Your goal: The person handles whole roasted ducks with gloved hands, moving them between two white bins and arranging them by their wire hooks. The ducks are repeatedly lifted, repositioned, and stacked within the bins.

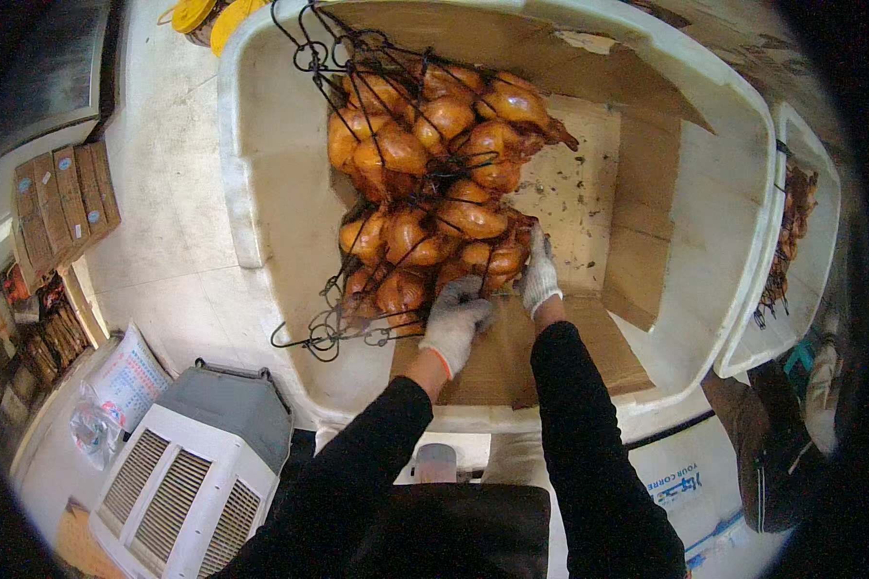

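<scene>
Glossy brown roast poultry [442,119], apparently ducks, lie piled inside a large white plastic tub [724,210] lined with cardboard. Black metal hooks [318,336] with rings and long shanks are attached to the birds and stick out on the left. My left hand [455,322], in a white knit glove with an orange cuff edge, has its fingers curled at the near end of the pile. Along the right side of a near roast bird [496,257] lies my gloved right hand [542,275], cupped against it. Some fingertips of both hands are hidden by the birds.
Dark crumbs dot the cardboard floor [572,195] of the tub. A second white tub [829,217] with more brown pieces and hooks stands at right. At left are a grey-and-white vented appliance [195,463], a printed sack [130,376] and stacked cartons [65,203]. Yellow lids [235,22] show at top.
</scene>
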`<state>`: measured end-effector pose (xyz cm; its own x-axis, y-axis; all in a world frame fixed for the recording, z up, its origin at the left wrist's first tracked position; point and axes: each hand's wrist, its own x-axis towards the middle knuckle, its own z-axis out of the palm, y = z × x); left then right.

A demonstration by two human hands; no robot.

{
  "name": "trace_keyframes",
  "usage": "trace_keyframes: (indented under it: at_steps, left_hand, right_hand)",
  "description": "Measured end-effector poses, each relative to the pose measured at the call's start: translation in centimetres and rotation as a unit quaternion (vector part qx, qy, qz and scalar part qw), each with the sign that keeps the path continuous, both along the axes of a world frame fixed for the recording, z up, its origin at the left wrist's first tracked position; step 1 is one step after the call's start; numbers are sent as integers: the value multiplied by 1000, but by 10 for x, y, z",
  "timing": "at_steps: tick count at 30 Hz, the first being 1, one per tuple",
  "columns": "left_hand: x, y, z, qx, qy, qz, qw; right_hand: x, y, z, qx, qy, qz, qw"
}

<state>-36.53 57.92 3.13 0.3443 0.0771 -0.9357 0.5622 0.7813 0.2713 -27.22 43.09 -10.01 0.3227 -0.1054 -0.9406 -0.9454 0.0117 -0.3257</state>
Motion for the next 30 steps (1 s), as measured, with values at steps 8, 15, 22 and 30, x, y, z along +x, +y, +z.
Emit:
trace_keyframes:
  at_steps: [8, 15, 22, 30]
  left_hand:
    - [-26, -25, 11, 229, -50, -118, 965]
    - [-20, -6, 22, 314, -54, -225, 921]
    - [-50, -22, 42, 390, -2, -280, 877]
    - [-91, -46, 50, 380, 0, -321, 868]
  right_hand:
    - [0, 43, -32, -5, 5, 133, 991]
    - [4, 16, -86, -97, -70, 479, 870]
    - [10, 42, -2, 22, 9, 146, 989]
    - [-1, 11, 56, -119, 41, 671, 731]
